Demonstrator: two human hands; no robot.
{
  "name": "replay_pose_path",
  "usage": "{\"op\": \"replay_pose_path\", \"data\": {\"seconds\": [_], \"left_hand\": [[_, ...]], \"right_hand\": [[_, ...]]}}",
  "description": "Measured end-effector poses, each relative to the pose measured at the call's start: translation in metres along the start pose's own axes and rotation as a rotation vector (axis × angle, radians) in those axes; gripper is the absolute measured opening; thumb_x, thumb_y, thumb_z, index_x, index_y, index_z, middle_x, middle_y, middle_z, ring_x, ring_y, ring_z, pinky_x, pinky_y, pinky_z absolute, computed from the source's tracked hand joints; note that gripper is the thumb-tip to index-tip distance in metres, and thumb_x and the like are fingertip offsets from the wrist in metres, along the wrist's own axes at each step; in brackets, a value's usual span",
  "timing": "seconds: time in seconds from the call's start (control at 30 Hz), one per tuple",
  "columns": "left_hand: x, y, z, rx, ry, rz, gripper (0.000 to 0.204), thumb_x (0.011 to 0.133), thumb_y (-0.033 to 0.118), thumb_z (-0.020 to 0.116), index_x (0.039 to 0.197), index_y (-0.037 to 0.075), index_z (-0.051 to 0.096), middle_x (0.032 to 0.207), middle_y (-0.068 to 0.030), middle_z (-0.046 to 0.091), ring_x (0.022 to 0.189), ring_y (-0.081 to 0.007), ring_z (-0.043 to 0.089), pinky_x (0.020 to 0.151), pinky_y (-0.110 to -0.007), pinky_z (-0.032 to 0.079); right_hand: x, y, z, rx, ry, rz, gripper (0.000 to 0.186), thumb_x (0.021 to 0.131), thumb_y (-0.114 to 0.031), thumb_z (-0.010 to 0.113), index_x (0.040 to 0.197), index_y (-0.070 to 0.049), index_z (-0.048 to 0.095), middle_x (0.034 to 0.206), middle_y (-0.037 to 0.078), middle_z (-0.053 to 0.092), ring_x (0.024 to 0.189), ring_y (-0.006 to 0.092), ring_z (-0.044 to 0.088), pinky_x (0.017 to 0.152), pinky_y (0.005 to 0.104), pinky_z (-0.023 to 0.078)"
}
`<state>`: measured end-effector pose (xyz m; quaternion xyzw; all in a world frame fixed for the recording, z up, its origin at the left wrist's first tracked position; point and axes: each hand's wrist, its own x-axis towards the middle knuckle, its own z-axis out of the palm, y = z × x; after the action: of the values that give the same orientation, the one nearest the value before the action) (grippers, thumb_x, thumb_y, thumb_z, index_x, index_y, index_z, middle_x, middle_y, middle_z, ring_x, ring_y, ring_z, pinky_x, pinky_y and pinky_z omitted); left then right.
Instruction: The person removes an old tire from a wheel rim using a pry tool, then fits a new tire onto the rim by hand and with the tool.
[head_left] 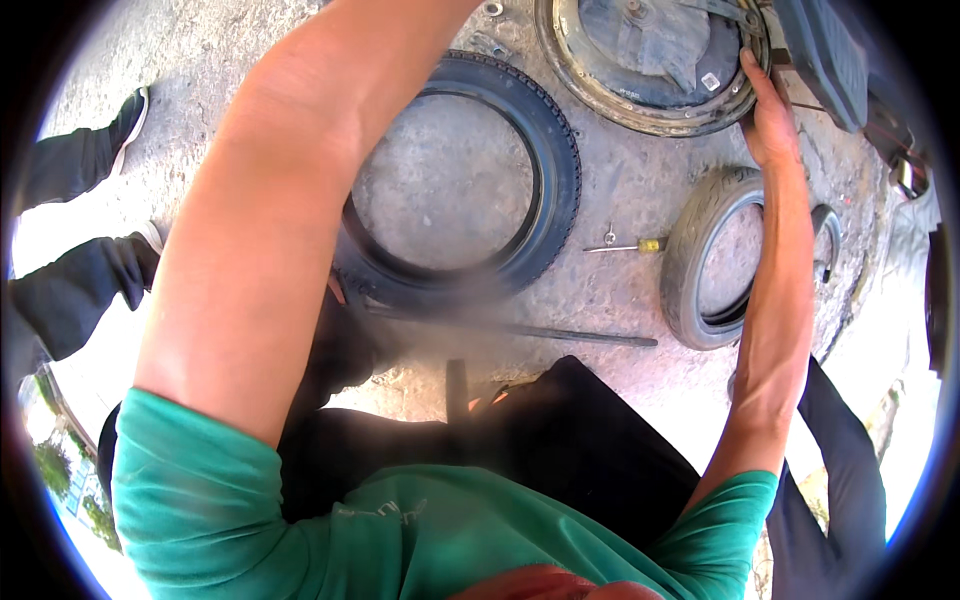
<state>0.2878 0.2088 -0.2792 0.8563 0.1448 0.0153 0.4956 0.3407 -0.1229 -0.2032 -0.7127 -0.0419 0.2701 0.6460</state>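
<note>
Right hand flat on wheel rim edge – grip loose, holding nothing; left hand out of view – two tyres on floor.

Small pale rectangular label, perhaps a sticker, inside wheel hub

2 tyres flat on the ground: large tyre centre, small tyre to its right, screwdriver between them. Wheel rim behind both, right hand on its right edge. Long bar lies in front of the tyres. Another person's legs far left.
</note>
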Motion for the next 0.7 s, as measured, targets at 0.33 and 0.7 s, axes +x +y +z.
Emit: {"op": "replay_pose_path", "data": {"seconds": [0.33,0.7], "left_hand": [[-0.022,0.031,0.020,-0.115,0.112,-0.038,0.074,0.095,0.066,0.053,0.131,0.002,0.067,0.125,-0.0191,0.071,0.117,-0.0310,0.065,0.103,-0.042,0.047],[-0.078,0.084,0.031,-0.420,-0.057,0.183,0.062,0.089,0.048,0.076,0.120,-0.005,0.071,0.114,-0.0203,0.074,0.108,-0.0290,0.069,0.098,-0.040,0.052]], "right_hand": [[-0.060,0.035,-0.007,0.160,0.058,-0.038,0.058,0.098,-0.025,0.071,0.147,-0.005,0.047,0.140,0.008,0.059,0.128,0.0220,0.056,0.109,0.0398,0.045],[-0.143,0.059,-0.046,0.040,0.012,-0.131,0.062,0.088,-0.021,0.080,0.136,0.003,0.049,0.123,0.010,0.064,0.112,0.0171,0.062,0.098,0.0307,0.048]]}}
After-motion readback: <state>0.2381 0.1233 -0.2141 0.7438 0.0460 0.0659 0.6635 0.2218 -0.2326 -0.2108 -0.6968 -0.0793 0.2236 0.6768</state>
